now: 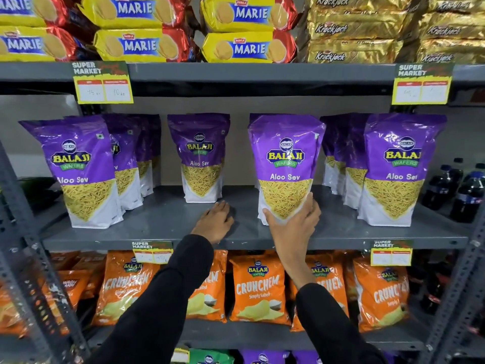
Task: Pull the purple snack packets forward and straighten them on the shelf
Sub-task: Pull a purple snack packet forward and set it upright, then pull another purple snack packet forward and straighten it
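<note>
Purple Balaji Aloo Sev packets stand in four rows on the grey middle shelf (162, 219). My right hand (294, 222) grips the bottom of the front packet of the third row (286, 158), which stands upright near the shelf's front edge. My left hand (216, 222) lies flat on the bare shelf, fingers together, just in front of the second-row packet (200, 156), which sits further back. The left-row front packet (84, 172) and the right-row front packet (399, 169) stand near the front, with more packets behind them.
Yellow Marie biscuit packs (141, 43) and gold Krackjack packs (354, 30) fill the shelf above. Orange Crunchem bags (258, 287) sit on the shelf below. Dark cola bottles (451, 190) stand at the right. Price tags (103, 85) hang from the shelf edges.
</note>
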